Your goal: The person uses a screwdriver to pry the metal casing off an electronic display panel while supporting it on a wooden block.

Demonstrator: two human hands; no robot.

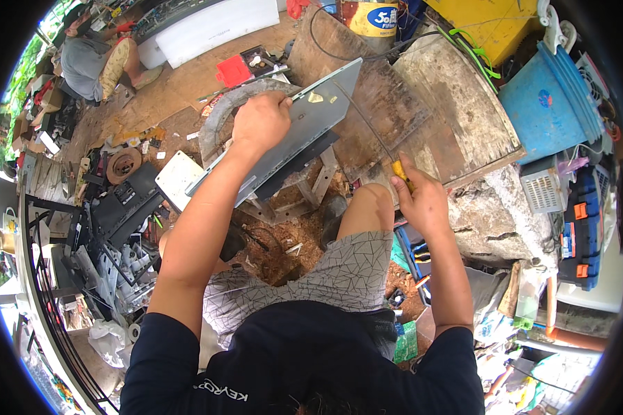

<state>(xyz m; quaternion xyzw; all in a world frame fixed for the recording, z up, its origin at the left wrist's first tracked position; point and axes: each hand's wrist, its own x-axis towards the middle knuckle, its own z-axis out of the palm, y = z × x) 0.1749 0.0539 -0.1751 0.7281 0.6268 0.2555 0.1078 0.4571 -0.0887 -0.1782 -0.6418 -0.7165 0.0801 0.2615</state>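
My left hand (262, 123) is closed over the upper edge of a flat grey metal panel (291, 135), which is tilted in front of my knees. Two small yellowish patches mark the panel near its far end. A dark strip runs along its lower side. In my right hand (422, 197) is a long screwdriver with a yellow handle (399, 168). Its thin shaft (367, 123) slants up and left, the tip close to the panel's far right part; whether it touches I cannot tell. Below the panel stands a metal frame (304, 190), partly hidden.
Worn wooden boards (457, 104) lie ahead right, beside a blue bucket (550, 104) and a blue toolbox (581, 235). Scrap parts (128, 200) are piled at my left. Another person (93, 62) sits at the far left, by a white block (214, 31). A red tray (233, 70) lies ahead.
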